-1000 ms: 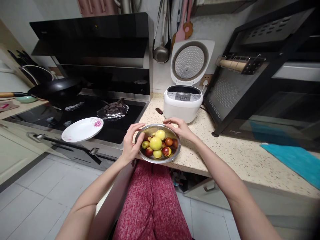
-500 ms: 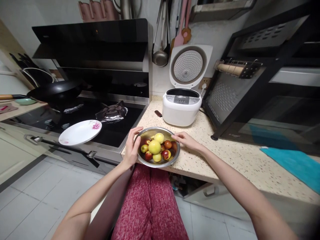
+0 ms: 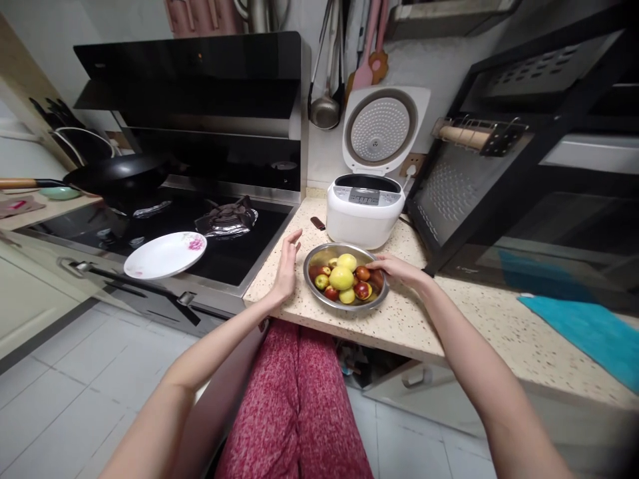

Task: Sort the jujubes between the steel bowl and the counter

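A metal bowl [image 3: 312, 287] rests on the speckled counter, in front of the rice cooker. Several yellow fruits [image 3: 341, 278] and red-brown jujubes [image 3: 363, 290] lie in it. My right hand [image 3: 398, 268] grips the bowl's right rim, thumb and fingers over the edge. Just left of the bowl, apart from it, my left hand [image 3: 286, 267] is raised with its fingers stretched out and nothing in it. The white rice cooker [image 3: 364, 216] stands behind with its lid up.
A floral white plate [image 3: 162, 256] sits at the stove's front edge. A black wok [image 3: 117, 176] stands on the left burner. On the right are a black oven-like appliance [image 3: 549, 219] and a teal cloth [image 3: 584, 336]. The counter [image 3: 419, 319] ends at my legs.
The bowl has slid right along the counter, with my right hand still on its rim. My left hand has let go of the bowl's left side.
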The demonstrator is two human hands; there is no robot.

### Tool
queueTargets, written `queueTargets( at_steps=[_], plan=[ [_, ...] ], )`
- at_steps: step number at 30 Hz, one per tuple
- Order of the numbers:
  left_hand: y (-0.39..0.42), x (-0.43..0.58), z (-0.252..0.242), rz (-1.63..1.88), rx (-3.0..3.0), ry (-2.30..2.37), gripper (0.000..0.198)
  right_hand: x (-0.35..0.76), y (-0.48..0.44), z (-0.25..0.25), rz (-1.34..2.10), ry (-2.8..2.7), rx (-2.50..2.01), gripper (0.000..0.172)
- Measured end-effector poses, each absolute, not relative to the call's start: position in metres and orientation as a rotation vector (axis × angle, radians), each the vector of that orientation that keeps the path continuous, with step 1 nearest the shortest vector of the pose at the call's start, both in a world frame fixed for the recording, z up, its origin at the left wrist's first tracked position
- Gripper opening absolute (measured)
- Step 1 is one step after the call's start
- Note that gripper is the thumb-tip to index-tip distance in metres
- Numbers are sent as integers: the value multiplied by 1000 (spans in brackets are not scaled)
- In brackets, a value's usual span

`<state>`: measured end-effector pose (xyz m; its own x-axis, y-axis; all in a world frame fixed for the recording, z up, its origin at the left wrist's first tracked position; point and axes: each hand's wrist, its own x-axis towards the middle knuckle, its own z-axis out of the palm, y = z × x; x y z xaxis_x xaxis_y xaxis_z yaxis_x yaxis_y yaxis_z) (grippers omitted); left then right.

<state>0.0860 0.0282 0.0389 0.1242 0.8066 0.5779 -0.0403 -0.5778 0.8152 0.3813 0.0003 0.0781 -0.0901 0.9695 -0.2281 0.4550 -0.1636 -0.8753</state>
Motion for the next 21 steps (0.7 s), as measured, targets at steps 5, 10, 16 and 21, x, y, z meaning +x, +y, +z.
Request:
queueTargets(
  at_steps=[5,10,16,21],
  plan=[
    [41,76,32,1433,1645,859,55,396,-1,90,1162,-1517,-1786,27],
    [30,76,30,1302,1789,815,54,395,-4,93,1110,-1486,-1818,26],
    [20,84,35,1257,2110,629,64,379,-12,102,1008,-1498,-1796,21],
    [22,83,36,1251,2134,586,75,361,-11,124,932,-1542,-1856,25]
  ],
)
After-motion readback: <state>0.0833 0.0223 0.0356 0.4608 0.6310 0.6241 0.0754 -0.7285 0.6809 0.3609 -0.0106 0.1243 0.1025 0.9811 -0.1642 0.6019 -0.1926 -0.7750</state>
